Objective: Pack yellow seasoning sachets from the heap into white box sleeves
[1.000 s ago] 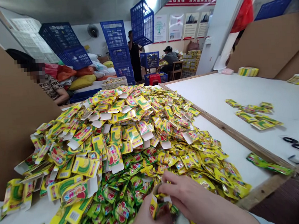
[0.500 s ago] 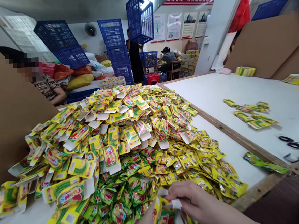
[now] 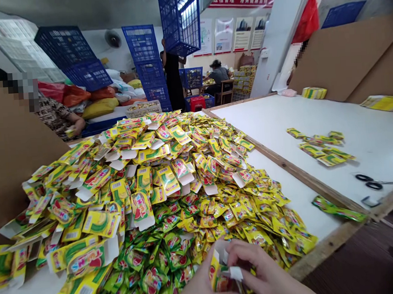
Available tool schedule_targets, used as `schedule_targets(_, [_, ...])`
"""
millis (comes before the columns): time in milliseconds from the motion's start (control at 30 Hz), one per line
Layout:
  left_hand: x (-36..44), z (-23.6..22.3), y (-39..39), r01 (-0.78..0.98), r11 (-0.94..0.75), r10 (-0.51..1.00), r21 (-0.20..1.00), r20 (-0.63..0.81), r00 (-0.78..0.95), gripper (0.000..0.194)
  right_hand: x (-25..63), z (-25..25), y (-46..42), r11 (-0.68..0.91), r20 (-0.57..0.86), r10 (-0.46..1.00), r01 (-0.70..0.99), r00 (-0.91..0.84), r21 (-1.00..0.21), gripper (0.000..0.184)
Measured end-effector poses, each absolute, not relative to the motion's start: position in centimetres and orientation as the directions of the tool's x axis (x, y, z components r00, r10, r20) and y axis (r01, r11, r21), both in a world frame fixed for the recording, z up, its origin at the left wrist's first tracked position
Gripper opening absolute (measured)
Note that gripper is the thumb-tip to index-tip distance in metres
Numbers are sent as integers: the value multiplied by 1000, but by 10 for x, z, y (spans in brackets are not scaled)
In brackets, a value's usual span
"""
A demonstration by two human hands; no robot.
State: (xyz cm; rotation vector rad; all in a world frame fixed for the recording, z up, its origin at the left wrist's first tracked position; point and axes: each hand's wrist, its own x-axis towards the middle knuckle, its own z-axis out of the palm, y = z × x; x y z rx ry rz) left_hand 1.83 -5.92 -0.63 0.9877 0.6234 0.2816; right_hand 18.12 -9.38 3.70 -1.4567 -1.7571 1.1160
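My left hand (image 3: 202,285) is wrapped round a small yellow and green printed carton (image 3: 214,270) with its white end flaps raised, low in the head view. My right hand (image 3: 260,267) is at the carton's open end, fingers bent inward beside the flaps. What those fingers pinch is hidden. Just beyond both hands lie heaped green sachets (image 3: 153,280) with a red melon print and, to the right, yellow sachets (image 3: 258,234). Behind them rises a pile of similar open cartons (image 3: 168,179), many with white flaps sticking out.
A wooden strip (image 3: 277,160) divides the white tabletop. Right of it lie black-handled scissors (image 3: 373,183), several filled-looking packs (image 3: 319,148) and a long green wrapper (image 3: 338,209). Brown cardboard (image 3: 11,167) stands at left. Behind, a person lifts a blue crate (image 3: 179,24); another sits at left.
The view has shifted slightly. My left hand has come up further round the carton, while my right fingers bend closer over its opening. The person at left now holds something small and yellow.
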Motion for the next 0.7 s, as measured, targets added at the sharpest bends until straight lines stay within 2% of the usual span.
schedule_targets(67, [14, -8, -55, 107, 338, 605, 935, -303, 736, 80, 208, 41, -90, 73, -9, 989, 542, -147, -837, 15])
schedule_targets(100, [9, -12, -52, 201, 178, 695, 963, -268, 667, 77, 228, 44, -88, 87, 66, 996, 601, -57, -794, 15])
schedule_targets(133, [2, -17, -48, 339, 4, 788, 941, -212, 579, 71, 252, 47, -83, 81, 155, 987, 684, 47, -725, 15])
schedule_targets(200, [-14, -31, -40, 620, -242, 903, 746, -60, 425, 59, 298, 56, -72, -76, 396, 875, 886, 279, -457, 18])
schedule_targets(267, [-30, -46, -34, 758, -338, 923, 559, 39, 382, 42, 323, 62, -58, -312, 543, 769, 940, 337, -141, 32])
schedule_targets(300, [-37, -52, -32, 778, -367, 918, 511, 62, 392, 33, 323, 63, -50, -362, 580, 747, 930, 326, -57, 35])
schedule_targets(333, [-41, -57, -30, 777, -385, 912, 498, 78, 402, 26, 312, 61, -44, -359, 570, 760, 933, 312, -33, 35])
schedule_targets(367, [-45, -59, -30, 766, -380, 914, 518, 83, 397, 23, 293, 55, -37, -295, 537, 793, 953, 288, -76, 32])
schedule_targets(400, [-47, -59, -29, 750, -342, 926, 566, 70, 370, 22, 267, 46, -31, -230, 456, 842, 956, 288, -180, 27])
schedule_targets(467, [-50, -53, -29, 697, -188, 966, 692, 1, 260, 19, 205, 20, -22, -94, 109, 984, 930, 142, -356, 22])
schedule_targets(500, [-52, -48, -29, 661, -98, 981, 744, -40, 190, 19, 174, 6, -18, -47, 51, 996, 921, 72, -387, 16])
schedule_targets(600, [-59, -35, -28, 486, 108, 988, 867, -146, 40, 23, 113, -27, -14, -13, -19, 1000, 894, 4, -447, 6])
schedule_targets(700, [-68, -31, -27, 206, 298, 953, 932, -304, -2, 35, 106, -36, -15, 32, -38, 997, 840, -62, -541, 12])
